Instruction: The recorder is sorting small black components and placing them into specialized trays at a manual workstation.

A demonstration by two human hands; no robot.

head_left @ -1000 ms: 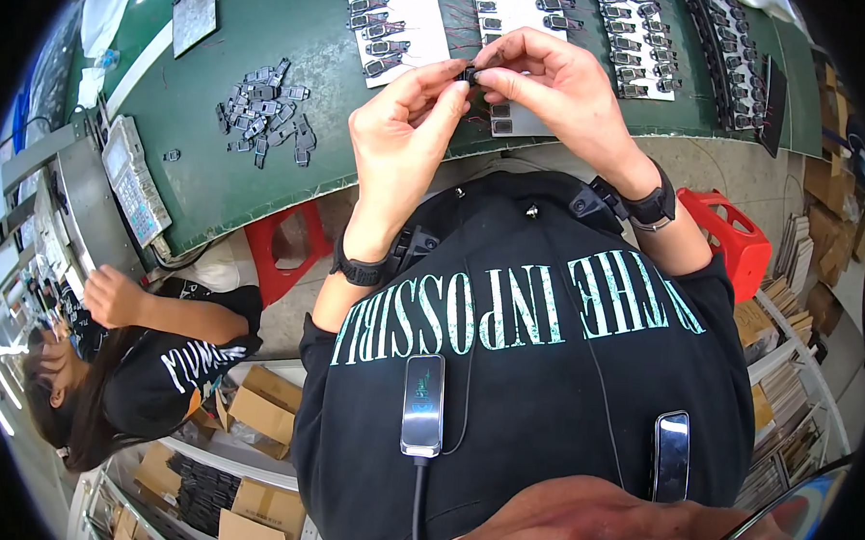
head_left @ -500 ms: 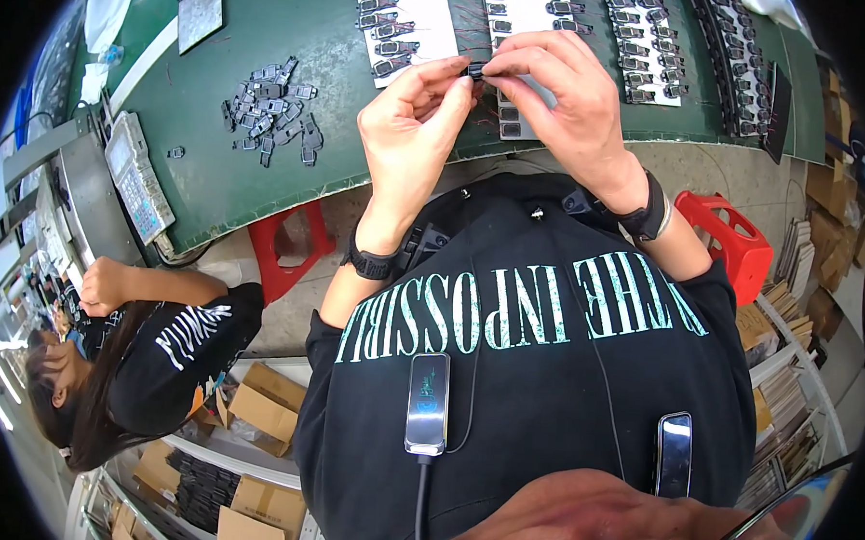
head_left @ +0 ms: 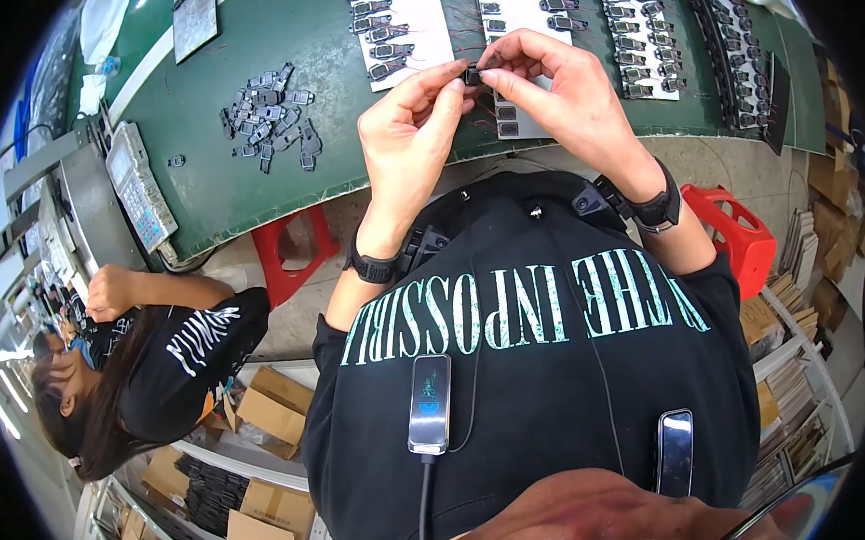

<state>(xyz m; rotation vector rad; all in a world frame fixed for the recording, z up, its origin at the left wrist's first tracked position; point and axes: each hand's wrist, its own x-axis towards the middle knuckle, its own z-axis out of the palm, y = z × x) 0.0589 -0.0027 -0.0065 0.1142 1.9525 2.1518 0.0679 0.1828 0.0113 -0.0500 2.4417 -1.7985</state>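
Between the fingertips of both hands is a small black plastic part [head_left: 473, 76], raised over the front of the green table. My left hand [head_left: 408, 134] pinches it from the left with thumb and forefinger. From the right, the thumb and forefinger of my right hand [head_left: 566, 92] are closed on the same part. Fingers cover much of it, so its exact kind does not show. Around the hands lie white boards [head_left: 425, 33] bearing rows of similar black parts with thin reddish wires. A loose pile of black plastic parts [head_left: 265, 118] sits to the left.
A single black piece [head_left: 176, 161] lies apart on the green table [head_left: 204, 197]. Beside it, at the table's left end, is a grey keypad unit [head_left: 139, 185]. Red stools [head_left: 733, 235] stand below the edge. A co-worker [head_left: 173, 365] is at the left, near cardboard boxes [head_left: 274, 413].
Both hands keep their pinch on the black part. My right wrist has shifted slightly right and down, and its fingers have turned a little. The co-worker's arm has barely moved.
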